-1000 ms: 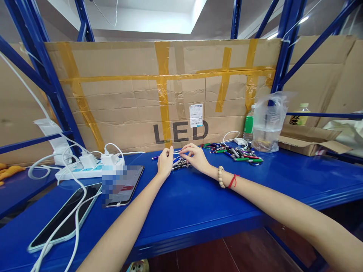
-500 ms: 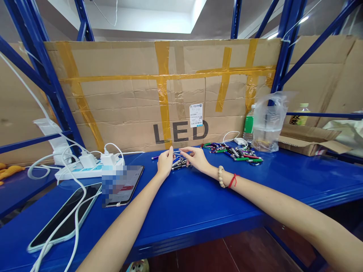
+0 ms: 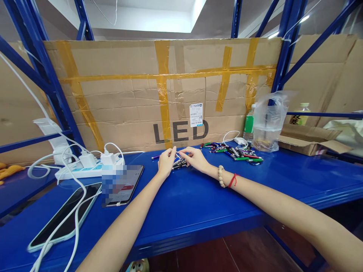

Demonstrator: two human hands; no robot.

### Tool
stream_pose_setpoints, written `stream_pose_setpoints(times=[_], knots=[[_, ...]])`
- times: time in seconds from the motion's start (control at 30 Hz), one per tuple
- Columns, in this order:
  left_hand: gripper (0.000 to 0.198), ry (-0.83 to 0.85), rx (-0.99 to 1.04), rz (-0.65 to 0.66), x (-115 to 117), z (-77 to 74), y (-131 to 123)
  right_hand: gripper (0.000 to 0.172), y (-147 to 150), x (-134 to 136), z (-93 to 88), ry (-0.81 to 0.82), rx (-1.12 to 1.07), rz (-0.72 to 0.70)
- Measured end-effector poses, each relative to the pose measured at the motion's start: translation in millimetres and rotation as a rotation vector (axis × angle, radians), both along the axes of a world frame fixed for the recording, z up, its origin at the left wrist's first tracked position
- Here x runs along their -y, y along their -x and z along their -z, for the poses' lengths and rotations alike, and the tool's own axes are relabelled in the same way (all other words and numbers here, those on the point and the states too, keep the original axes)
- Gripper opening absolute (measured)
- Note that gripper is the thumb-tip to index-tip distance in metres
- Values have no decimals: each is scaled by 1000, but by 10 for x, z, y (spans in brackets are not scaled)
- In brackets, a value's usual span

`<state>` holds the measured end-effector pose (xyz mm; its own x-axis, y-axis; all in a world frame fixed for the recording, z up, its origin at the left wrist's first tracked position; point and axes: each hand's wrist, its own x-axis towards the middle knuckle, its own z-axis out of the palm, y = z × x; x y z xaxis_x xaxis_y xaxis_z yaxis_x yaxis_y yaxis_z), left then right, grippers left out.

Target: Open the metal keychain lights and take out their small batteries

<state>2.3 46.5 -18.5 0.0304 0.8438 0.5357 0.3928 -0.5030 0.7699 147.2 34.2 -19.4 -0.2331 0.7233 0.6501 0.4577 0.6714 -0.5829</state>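
Note:
My left hand (image 3: 166, 163) is closed in a pinch above the blue tabletop, thumb uppermost. Facing it, my right hand (image 3: 195, 158) also pinches, its fingertips almost meeting those of the left. A thin pale pen part (image 3: 177, 154) shows between the two sets of fingertips, mostly covered by them. Just below and behind the hands lies a small group of pens (image 3: 179, 164), partly hidden. One dark blue pen (image 3: 155, 157) pokes out left of my left hand.
A larger heap of mixed pens (image 3: 235, 152) lies to the right, near a bottle (image 3: 249, 124) and a clear plastic bag (image 3: 268, 128). Left are two phones (image 3: 65, 215), a power strip (image 3: 82, 172) and loose white cables. A cardboard sheet (image 3: 127, 102) stands behind.
My hands have come slightly closer together, narrowing the gap between the fingertips. Less of the thin pen part shows. The pens and other things stay where they were.

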Motion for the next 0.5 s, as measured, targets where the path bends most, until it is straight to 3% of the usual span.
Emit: stream_pose_setpoints(times=[0.17,0.37,0.5], knots=[[38,24,63,44,-11,10,-20,30,-2,-37,17,-12,-37,17],[19,76,166,193,-17,11,-45,22,-1,-77,21,-105,-73,125],[17,75,71,139,-27,39,-48,20,-2,-95,28,-98,-97,110]])
